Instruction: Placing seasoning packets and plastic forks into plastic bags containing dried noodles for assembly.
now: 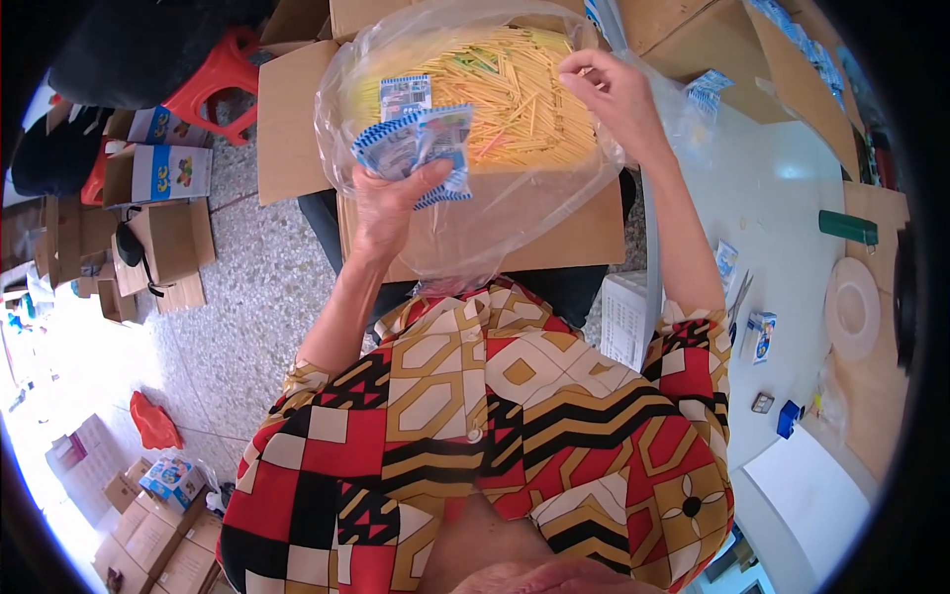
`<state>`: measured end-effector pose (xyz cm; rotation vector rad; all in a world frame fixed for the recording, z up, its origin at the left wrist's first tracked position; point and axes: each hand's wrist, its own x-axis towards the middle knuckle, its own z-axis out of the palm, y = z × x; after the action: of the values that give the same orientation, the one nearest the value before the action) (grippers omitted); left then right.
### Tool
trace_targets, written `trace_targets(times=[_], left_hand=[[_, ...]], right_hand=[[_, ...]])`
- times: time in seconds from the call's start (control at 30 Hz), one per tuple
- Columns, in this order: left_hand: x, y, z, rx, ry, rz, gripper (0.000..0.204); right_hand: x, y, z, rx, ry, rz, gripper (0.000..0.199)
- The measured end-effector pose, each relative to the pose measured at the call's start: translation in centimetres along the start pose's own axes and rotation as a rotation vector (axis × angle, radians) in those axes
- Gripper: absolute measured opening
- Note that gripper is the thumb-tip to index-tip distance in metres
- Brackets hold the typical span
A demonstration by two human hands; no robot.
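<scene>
Broadly, a pale tabletop (762, 208) fills the right side, running past the person's right forearm. At its far edge, toward the right corner, an open carton (737, 45) shows blue-and-white packets inside it. Directly in front of the person stands an open cardboard box (292, 124), one flap spread out at its left edge and another folded down at its near edge. A clear plastic bag (341, 84) lines the box and spills over its edges. Inside the bag lies a wide heap of thin yellow sticks (524, 89), reaching nearly from the left edge of the box to the right. The right hand (621, 99) hangs over the right edge of the box, beside the heap, its thumb and forefinger drawn close together; I cannot tell whether anything is pinched between them. The left hand (386, 213) is above the near left corner of the box, clamped on a fanned bunch of blue-and-white packets (416, 139), thumb across the front. One more packet (404, 94) shows just beyond the bunch; whether it is held or rests on the sticks, I cannot tell. Scissors (740, 295) lie near the tabletop's left edge, close to the right sleeve, and a small blue object (789, 419) sits farther toward its near edge.
</scene>
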<state>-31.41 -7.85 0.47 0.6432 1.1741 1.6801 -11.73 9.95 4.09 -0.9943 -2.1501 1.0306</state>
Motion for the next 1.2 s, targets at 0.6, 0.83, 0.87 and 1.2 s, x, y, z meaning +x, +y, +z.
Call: trace_targets(times=[0.6,0.83,0.87,1.2], left_hand=[[1.5,0.1,0.0,-0.002,-0.002,-0.002,0.042],[1.2,-0.4,2.0,0.003,-0.034,0.003,0.043],[1.1,-0.6,2.5,0.003,-0.042,-0.003,0.043],[0.0,-1.7,5.5,0.046,-0.125,-0.074,0.051]], right_hand=[[8.3,11.0,5.8,-0.746,-0.197,-0.191,0.026],[8.6,9.3,5.8,-0.879,-0.184,-0.074,0.023],[8.3,9.5,5.5,-0.877,-0.177,-0.067,0.023],[5.8,14.7,1.6,-0.72,-0.048,0.024,0.02]])
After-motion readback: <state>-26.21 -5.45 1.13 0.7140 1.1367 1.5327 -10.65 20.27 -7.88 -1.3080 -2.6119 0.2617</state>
